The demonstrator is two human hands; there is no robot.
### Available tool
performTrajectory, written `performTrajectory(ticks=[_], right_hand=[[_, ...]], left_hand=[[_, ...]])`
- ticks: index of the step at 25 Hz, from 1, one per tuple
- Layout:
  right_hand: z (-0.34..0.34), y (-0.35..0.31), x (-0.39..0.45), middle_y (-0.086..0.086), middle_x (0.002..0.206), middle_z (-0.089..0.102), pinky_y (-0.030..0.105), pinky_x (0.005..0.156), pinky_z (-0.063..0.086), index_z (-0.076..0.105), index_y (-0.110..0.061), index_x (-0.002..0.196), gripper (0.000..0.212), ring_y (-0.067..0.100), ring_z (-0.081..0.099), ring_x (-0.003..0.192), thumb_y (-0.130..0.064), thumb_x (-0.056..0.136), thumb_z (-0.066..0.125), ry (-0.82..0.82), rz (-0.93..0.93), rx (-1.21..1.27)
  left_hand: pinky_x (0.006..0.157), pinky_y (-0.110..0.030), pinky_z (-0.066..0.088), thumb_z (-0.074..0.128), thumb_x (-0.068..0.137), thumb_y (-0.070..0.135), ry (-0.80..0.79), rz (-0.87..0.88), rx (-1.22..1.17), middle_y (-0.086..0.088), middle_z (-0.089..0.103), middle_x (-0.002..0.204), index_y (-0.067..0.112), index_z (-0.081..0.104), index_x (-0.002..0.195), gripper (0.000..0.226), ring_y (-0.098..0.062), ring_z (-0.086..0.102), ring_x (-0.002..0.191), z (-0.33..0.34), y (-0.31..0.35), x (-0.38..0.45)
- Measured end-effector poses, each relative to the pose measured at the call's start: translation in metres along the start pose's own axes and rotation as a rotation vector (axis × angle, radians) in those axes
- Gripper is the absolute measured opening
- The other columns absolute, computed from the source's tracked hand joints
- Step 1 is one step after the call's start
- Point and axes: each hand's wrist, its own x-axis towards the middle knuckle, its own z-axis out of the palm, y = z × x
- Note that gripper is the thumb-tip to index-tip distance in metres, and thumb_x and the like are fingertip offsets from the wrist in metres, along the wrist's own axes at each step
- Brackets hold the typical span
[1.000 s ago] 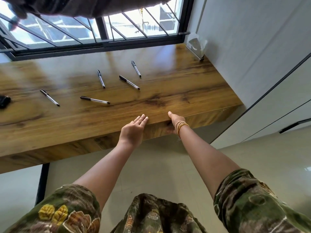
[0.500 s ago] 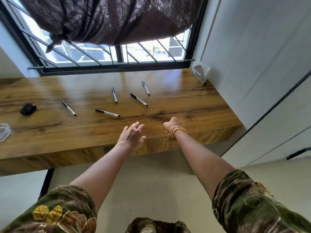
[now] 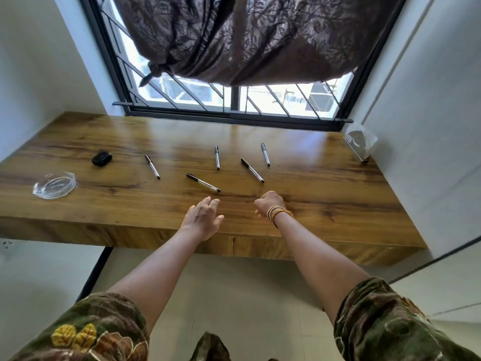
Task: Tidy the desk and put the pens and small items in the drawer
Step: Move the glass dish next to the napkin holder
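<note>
The left hand (image 3: pixel 202 220) has its fingers spread loosely and holds nothing; it hangs over the front part of the thick brown wooden desk (image 3: pixel 325 194). The right hand (image 3: pixel 269 205), with thin gold and orange bangles (image 3: pixel 276 213) on the wrist, is curled into a loose fist just beside it, and whether anything is inside cannot be seen. Five black-and-silver pens lie loose on the desk past the hands. The nearest pen (image 3: pixel 203 182) is just beyond the left fingers. A second pen (image 3: pixel 252 170) lies just past the right hand. A third pen (image 3: pixel 217 157) and a fourth pen (image 3: pixel 265 154) lie nearer the window. A fifth pen (image 3: pixel 152 166) sits farther left. Left of that is a small black rounded case (image 3: pixel 101 158), and near the desk's left edge a clear glass dish (image 3: pixel 54 185). The desk's front face shows no open drawer.
</note>
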Motion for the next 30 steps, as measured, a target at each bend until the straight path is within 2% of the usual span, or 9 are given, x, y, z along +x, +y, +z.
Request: performTrajectory(ticks=[4, 7, 12, 16, 21, 23, 26, 28, 30], right_hand=[[0.022, -0.036, 0.004, 0.006, 0.082, 0.074, 0.04, 0.079, 0.06, 0.069, -0.012, 0.082, 0.018, 0.022, 0.07, 0.082, -0.017, 0.078, 0.052, -0.035, -0.09, -0.005], [0.045, -0.074, 0.016, 0.003, 0.076, 0.074, 0.037, 0.078, 0.059, 0.068, -0.015, 0.073, 0.016, 0.02, 0.071, 0.079, -0.014, 0.076, 0.052, -0.016, -0.144, 0.02], [0.108, -0.143, 0.03, 0.003, 0.082, 0.074, 0.036, 0.082, 0.057, 0.066, -0.019, 0.07, 0.015, 0.022, 0.07, 0.082, -0.023, 0.076, 0.053, -0.017, -0.211, 0.077], [0.162, -0.191, 0.03, 0.003, 0.082, 0.074, 0.033, 0.08, 0.056, 0.069, -0.017, 0.077, 0.016, 0.021, 0.067, 0.084, -0.02, 0.081, 0.054, -0.011, -0.271, 0.113], [0.222, -0.244, 0.027, 0.003, 0.081, 0.075, 0.029, 0.078, 0.052, 0.071, -0.016, 0.08, 0.018, 0.022, 0.066, 0.083, -0.021, 0.077, 0.054, -0.018, -0.327, 0.104], [0.239, -0.265, 0.025, 0.005, 0.081, 0.075, 0.03, 0.079, 0.054, 0.069, -0.016, 0.078, 0.018, 0.023, 0.067, 0.083, -0.023, 0.075, 0.052, -0.046, -0.37, 0.094], [0.264, -0.3, 0.025, 0.003, 0.077, 0.074, 0.032, 0.072, 0.057, 0.066, -0.02, 0.07, 0.013, 0.023, 0.069, 0.077, -0.022, 0.076, 0.055, -0.169, -0.43, 0.063], [0.283, -0.32, 0.022, 0.006, 0.077, 0.073, 0.04, 0.072, 0.06, 0.063, -0.021, 0.065, 0.013, 0.027, 0.07, 0.075, -0.021, 0.076, 0.056, -0.267, -0.44, 0.047], [0.304, -0.342, 0.019, 0.007, 0.079, 0.073, 0.043, 0.074, 0.06, 0.063, -0.021, 0.068, 0.012, 0.029, 0.07, 0.077, -0.021, 0.075, 0.054, -0.352, -0.44, 0.02]], left_hand=[[0.115, -0.045, 0.03, 0.052, 0.095, 0.037, 0.052, -0.071, -0.01, -0.013, 0.034, 0.153, 0.015, 0.033, 0.147, 0.06, -0.027, 0.036, 0.14, -0.012, -0.038, 0.013], [0.115, -0.043, 0.03, 0.052, 0.095, 0.035, 0.114, -0.125, -0.043, -0.01, 0.036, 0.152, 0.014, 0.038, 0.145, 0.056, -0.028, 0.039, 0.137, -0.026, -0.072, 0.026], [0.101, -0.039, 0.042, 0.055, 0.092, 0.026, 0.18, -0.148, -0.133, -0.006, 0.051, 0.138, 0.012, 0.05, 0.135, 0.046, -0.029, 0.055, 0.121, -0.049, -0.145, 0.046], [0.093, -0.041, 0.049, 0.058, 0.088, 0.016, 0.224, -0.181, -0.195, -0.01, 0.058, 0.125, 0.009, 0.057, 0.126, 0.039, -0.033, 0.06, 0.11, -0.064, -0.2, 0.051], [0.09, -0.04, 0.051, 0.056, 0.086, 0.01, 0.304, -0.217, -0.212, -0.013, 0.061, 0.118, 0.007, 0.061, 0.121, 0.034, -0.031, 0.061, 0.106, -0.077, -0.264, 0.047], [0.085, -0.038, 0.05, 0.054, 0.089, 0.011, 0.363, -0.314, -0.249, -0.014, 0.062, 0.114, 0.007, 0.062, 0.117, 0.03, -0.031, 0.062, 0.101, -0.08, -0.284, 0.042], [0.082, -0.036, 0.051, 0.05, 0.091, 0.014, 0.491, -0.627, -0.495, -0.014, 0.067, 0.101, 0.006, 0.064, 0.106, 0.022, -0.031, 0.064, 0.092, -0.088, -0.315, 0.04], [0.08, -0.042, 0.056, 0.047, 0.091, 0.02, 0.486, -0.754, -0.653, -0.013, 0.07, 0.094, 0.008, 0.063, 0.101, 0.022, -0.031, 0.067, 0.085, -0.092, -0.333, 0.039], [0.07, -0.047, 0.059, 0.044, 0.089, 0.023, 0.496, -0.864, -0.777, -0.013, 0.07, 0.083, 0.011, 0.058, 0.093, 0.019, -0.032, 0.069, 0.071, -0.092, -0.346, 0.038]])
